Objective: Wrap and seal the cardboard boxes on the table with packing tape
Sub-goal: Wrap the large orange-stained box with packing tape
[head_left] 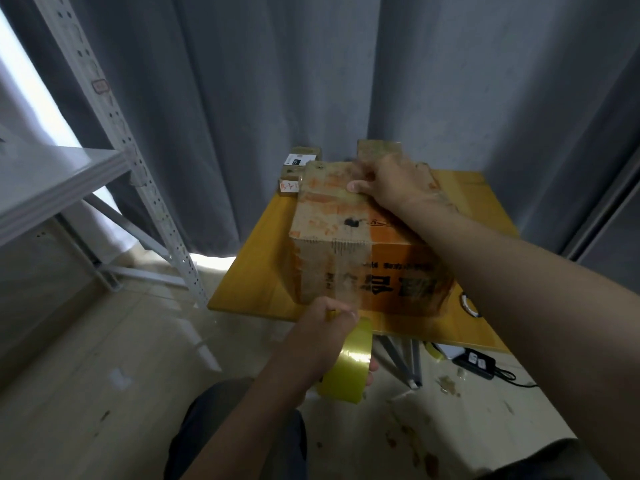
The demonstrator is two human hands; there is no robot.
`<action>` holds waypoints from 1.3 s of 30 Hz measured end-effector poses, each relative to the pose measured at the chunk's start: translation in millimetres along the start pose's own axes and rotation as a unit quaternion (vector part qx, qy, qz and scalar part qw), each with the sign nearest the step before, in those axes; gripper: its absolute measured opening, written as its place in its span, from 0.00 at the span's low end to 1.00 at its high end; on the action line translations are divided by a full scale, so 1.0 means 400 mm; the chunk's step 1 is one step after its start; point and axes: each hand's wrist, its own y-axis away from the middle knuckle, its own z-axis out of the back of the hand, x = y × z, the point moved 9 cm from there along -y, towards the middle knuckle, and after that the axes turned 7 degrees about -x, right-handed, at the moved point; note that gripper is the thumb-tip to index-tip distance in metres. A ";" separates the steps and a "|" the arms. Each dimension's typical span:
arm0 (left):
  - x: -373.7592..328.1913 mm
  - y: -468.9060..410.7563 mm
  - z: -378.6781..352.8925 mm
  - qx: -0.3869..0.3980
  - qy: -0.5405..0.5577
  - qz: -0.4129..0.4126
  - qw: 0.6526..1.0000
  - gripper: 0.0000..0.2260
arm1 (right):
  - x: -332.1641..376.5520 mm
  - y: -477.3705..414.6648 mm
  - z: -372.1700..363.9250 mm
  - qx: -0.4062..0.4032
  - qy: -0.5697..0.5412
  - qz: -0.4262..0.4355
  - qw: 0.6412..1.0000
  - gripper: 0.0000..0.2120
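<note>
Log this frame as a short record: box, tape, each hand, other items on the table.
box: cardboard box on yellow table
tape: yellow tape roll below the table's near edge, strip seemingly running up the box's near face
left hand: grips the roll
right hand: rests on box top, far end; fingers blurred
behind: smaller boxes

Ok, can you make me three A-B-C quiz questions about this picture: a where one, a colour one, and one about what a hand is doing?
1. Where is the right hand? A on top of the big box B inside a bag C on a chair
2. What colour is the tape roll? A blue B yellow C pink
3. What is the left hand doing? A waving B holding the tape roll C clapping
Answers: 1 A, it rests on the box's top. 2 B, the roll looks shiny yellow. 3 B, its fingers wrap round the roll.
</note>
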 end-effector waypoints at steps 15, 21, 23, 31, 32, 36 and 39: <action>0.004 -0.094 0.008 -0.024 0.019 -0.022 0.999 0.09 | 0.148 0.227 -0.098 0.192 0.073 0.011 0.979 0.45; 0.024 -0.085 -0.001 -0.021 -0.055 -0.025 0.998 0.09 | 0.143 0.217 -0.104 0.182 0.070 0.010 0.981 0.49; 0.038 -0.079 0.006 -0.024 -0.080 -0.008 0.996 0.14 | 0.144 0.219 -0.104 0.177 0.071 0.010 0.982 0.49; 0.030 -0.063 -0.020 -0.040 -0.044 -0.041 0.997 0.07 | 0.167 0.218 -0.004 0.024 -0.142 0.040 0.989 0.33; 0.031 -0.062 -0.021 -0.049 -0.029 -0.041 0.998 0.06 | 0.152 0.223 0.048 -0.043 -0.222 0.049 0.973 0.25; 0.023 -0.056 -0.026 -0.064 -0.003 -0.057 0.996 0.07 | -0.052 0.276 0.213 -0.243 -0.273 -0.021 0.931 0.16; 0.015 -0.051 -0.023 -0.081 -0.007 -0.067 0.994 0.07 | -0.300 0.350 0.241 -0.300 -0.200 -0.202 0.911 0.13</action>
